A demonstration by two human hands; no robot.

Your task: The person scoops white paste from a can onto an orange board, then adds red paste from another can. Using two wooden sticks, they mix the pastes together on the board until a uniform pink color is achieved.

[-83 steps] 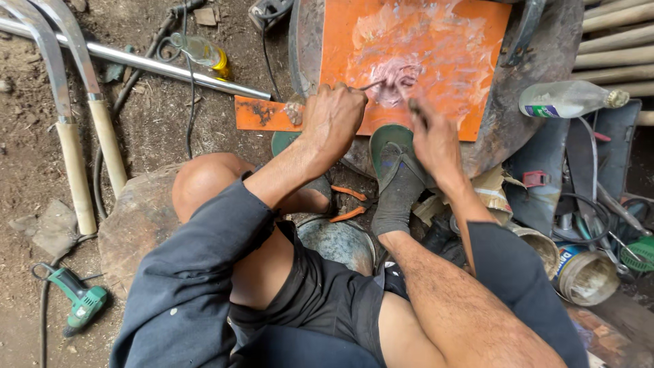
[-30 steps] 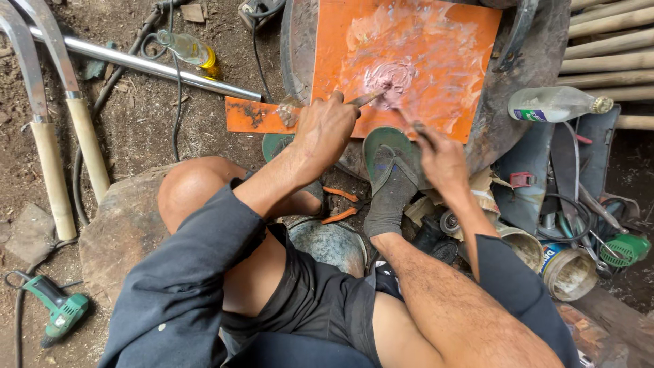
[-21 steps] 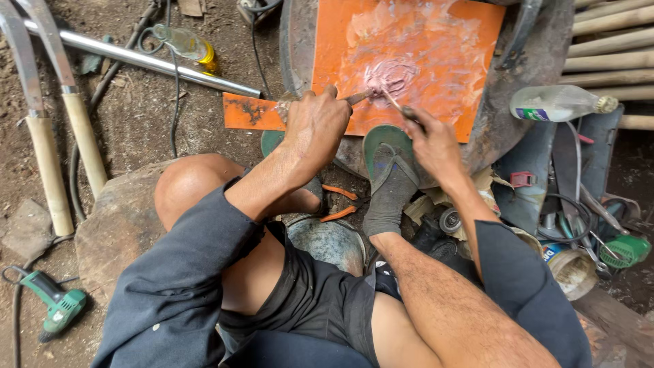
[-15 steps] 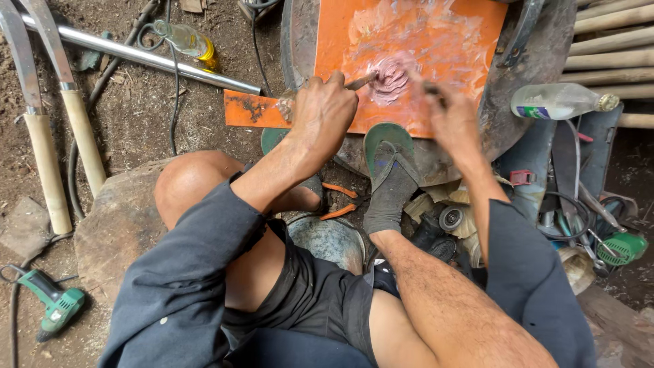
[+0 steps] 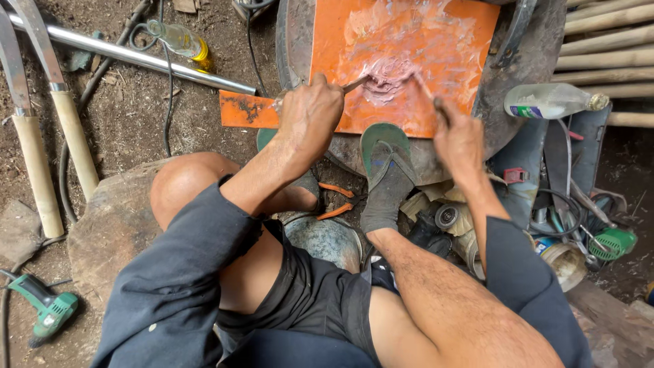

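Pinkish putty (image 5: 390, 73) sitting mid orange board (image 5: 409, 61), getting worked by left hand (image 5: 310, 116) gripping a thin stick (image 5: 355, 84) and right hand (image 5: 458, 136) closed around another, foot in green sandal (image 5: 385, 146) just near.

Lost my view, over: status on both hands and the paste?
Left hand gripping thin stick. Right hand holding second stick. Both tips in pinkish paste on orange board. Nothing blocking.
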